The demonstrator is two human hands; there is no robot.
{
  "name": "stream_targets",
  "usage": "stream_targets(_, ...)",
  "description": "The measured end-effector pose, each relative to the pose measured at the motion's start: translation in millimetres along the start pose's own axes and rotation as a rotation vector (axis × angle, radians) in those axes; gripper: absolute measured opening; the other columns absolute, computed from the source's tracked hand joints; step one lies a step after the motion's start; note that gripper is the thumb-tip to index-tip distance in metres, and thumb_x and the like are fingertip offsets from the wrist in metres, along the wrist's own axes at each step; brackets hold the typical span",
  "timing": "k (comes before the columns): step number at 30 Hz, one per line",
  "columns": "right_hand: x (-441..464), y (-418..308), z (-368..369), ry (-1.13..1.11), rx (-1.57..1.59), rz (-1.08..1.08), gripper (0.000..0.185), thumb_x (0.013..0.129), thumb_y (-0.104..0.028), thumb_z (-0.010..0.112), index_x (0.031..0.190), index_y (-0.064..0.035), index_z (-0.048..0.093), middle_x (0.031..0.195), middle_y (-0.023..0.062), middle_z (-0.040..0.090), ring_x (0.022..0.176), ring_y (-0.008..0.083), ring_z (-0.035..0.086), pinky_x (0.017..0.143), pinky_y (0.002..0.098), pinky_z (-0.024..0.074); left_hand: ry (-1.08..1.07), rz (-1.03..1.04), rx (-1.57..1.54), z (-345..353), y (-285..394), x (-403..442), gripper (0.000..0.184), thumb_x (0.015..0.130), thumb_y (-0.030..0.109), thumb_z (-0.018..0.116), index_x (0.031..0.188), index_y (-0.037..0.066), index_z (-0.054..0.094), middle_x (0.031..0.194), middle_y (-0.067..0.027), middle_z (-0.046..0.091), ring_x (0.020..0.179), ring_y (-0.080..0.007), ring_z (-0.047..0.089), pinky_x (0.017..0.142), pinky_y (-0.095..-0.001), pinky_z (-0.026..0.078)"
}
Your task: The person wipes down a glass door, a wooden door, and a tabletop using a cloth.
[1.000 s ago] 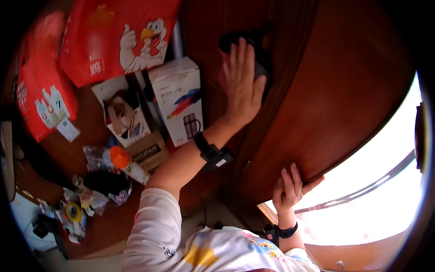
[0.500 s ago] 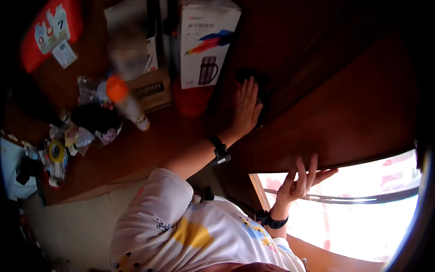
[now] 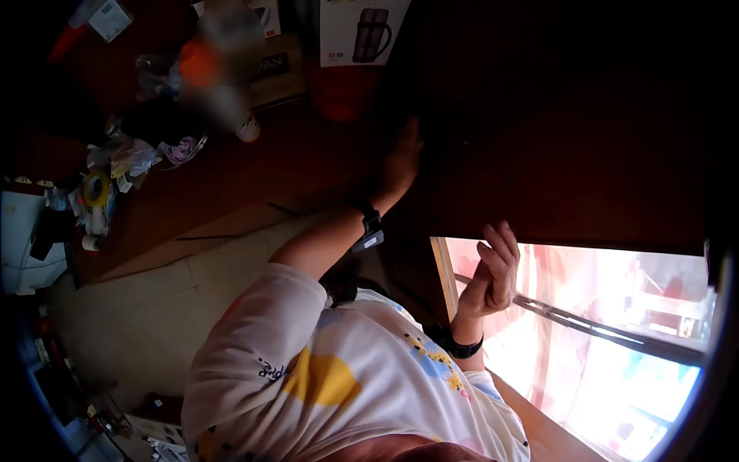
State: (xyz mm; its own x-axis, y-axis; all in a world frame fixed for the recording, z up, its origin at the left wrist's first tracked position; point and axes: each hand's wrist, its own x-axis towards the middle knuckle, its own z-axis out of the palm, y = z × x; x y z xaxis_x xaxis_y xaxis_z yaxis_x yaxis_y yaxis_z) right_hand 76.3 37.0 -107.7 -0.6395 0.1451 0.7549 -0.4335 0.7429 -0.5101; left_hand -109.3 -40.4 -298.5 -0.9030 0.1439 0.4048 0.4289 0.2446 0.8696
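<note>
Dim and blurred, my left hand [image 3: 402,158] reaches over the dark brown wooden surface [image 3: 292,158], near the red object [image 3: 340,92] below the white thermos box [image 3: 363,35]. Its fingers point up and are smeared into shadow, and whatever lies under them cannot be made out. My right hand [image 3: 495,271] is raised at the lower edge of the dark wooden panel [image 3: 585,185], in front of the bright window [image 3: 573,308]. Its fingers are loosely bent and partly apart, with nothing visible in them. Both wrists wear black bands.
An orange-capped bottle [image 3: 198,63] stands by a cardboard box [image 3: 281,77]. Farther left lie plastic packets [image 3: 132,156] and a yellow tape roll [image 3: 95,189]. Tiled floor [image 3: 162,289] shows below the wooden edge.
The view has shifted and darkened, and the boxes sit higher in it. The dark and pink cloth-like item under my left hand is no longer discernible. My right hand's fingers have bent more.
</note>
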Motion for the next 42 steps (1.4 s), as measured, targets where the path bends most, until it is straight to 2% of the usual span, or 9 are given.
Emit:
stream_targets(3,-0.6,-1.4,1.4,-0.049,0.06,0.016,0.023,0.075,0.009,0.049,0.088,0.0014,0.066,0.099,0.0185,0.069,0.105,0.0376,0.063,0.093,0.0439,0.0494,-0.018,-0.089,0.091,-3.3,-2.4,-8.6,0.052,0.1,0.018,0.042,0.149,0.012,0.026,0.141,-0.0156,0.047,0.119,-0.0319,0.055,0.096,-0.0392,0.047)
stream_targets(6,-5.6,-0.5,4.7,-0.087,0.092,0.025,0.024,0.074,0.011,0.049,0.09,0.0019,0.066,0.099,0.0188,0.069,0.103,0.0364,0.064,0.091,0.0419,0.0501,-0.32,-0.511,0.15,-7.1,-29.8,-12.5,0.05,0.1,0.021,0.041,0.148,0.013,0.03,0.127,-0.0167,0.058,0.107,-0.0334,0.061,0.089,-0.0424,0.05)
stream_targets(8,-8.0,-1.3,3.6,-0.105,0.088,0.01,0.027,0.074,0.012,0.048,0.091,0.0028,0.066,0.099,0.0192,0.069,0.102,0.0356,0.065,0.09,0.0402,0.0504,-0.474,-0.316,0.21,8.7,-98.8,-19.7,0.044,0.1,0.026,0.041,0.142,0.012,0.04,0.115,-0.0176,0.064,0.1,-0.0337,0.063,0.084,-0.0422,0.05)
stream_targets(13,-28.6,-7.7,-9.8,-0.049,-0.022,0.16,0.029,0.075,0.015,0.047,0.094,0.0042,0.066,0.1,0.0192,0.069,0.103,0.0345,0.065,0.091,0.0392,0.0501,-0.344,-0.426,-0.11,-61.2,14.5,-4.6,0.04,0.101,0.032,0.042,0.13,0.007,0.052,0.105,-0.0146,0.067,0.095,-0.0252,0.065,0.084,-0.0383,0.05)
stream_targets(15,-40.0,-2.4,-12.1,-0.019,-0.124,0.239,0.03,0.077,0.017,0.047,0.096,0.0043,0.067,0.102,0.0184,0.069,0.103,0.0328,0.066,0.091,0.0387,0.0499,-0.131,-0.308,-0.239,-94.5,97.7,17.2,0.045,0.101,0.034,0.042,0.133,0.004,0.049,0.109,-0.0159,0.066,0.101,-0.0255,0.064,0.088,-0.0385,0.049)
stream_targets(22,-44.8,-32.2,-5.8,0.072,-0.163,0.267,0.029,0.076,0.015,0.048,0.094,0.0031,0.067,0.1,0.0175,0.069,0.101,0.0329,0.066,0.087,0.0369,0.051,0.213,0.978,-0.313,-133.4,260.0,123.7,0.05,0.099,0.026,0.051,0.142,0.004,0.04,0.144,-0.0211,0.04,0.131,-0.0385,0.042,0.106,-0.0433,0.038)
stream_targets(26,-42.7,-49.1,-4.0,0.09,-0.219,0.26,0.03,0.072,0.015,0.052,0.093,0.0013,0.068,0.098,0.0164,0.07,0.099,0.0319,0.067,0.087,0.0352,0.0517,0.022,0.89,-0.028,-63.3,246.5,148.3,0.052,0.097,0.022,0.05,0.143,0.003,0.037,0.154,-0.0195,0.025,0.141,-0.0391,0.024,0.113,-0.0554,0.023)
stream_targets(33,-79.5,-48.3,-15.7,0.19,-0.29,0.399,0.03,0.073,0.014,0.053,0.094,-0.0011,0.069,0.097,0.0144,0.07,0.095,0.029,0.068,0.083,0.034,0.0527,0.001,0.901,-0.073,-23.6,153.7,104.1,0.051,0.099,0.021,0.046,0.144,-0.001,0.035,0.153,-0.0241,0.023,0.142,-0.0418,0.021,0.113,-0.0574,0.019)
stream_targets(42,-66.9,-47.0,-21.4,0.341,-0.344,0.257,0.038,0.077,0.005,0.061,0.114,0.0021,0.059,0.122,0.0249,0.06,0.113,0.0404,0.059,0.091,0.0425,0.0497,0.013,1.048,-0.073,-85.4,323.7,182.8,0.052,0.102,0.024,0.037,0.147,0.001,0.027,0.157,-0.0206,0.014,0.144,-0.0399,0.016,0.113,-0.0569,0.021)
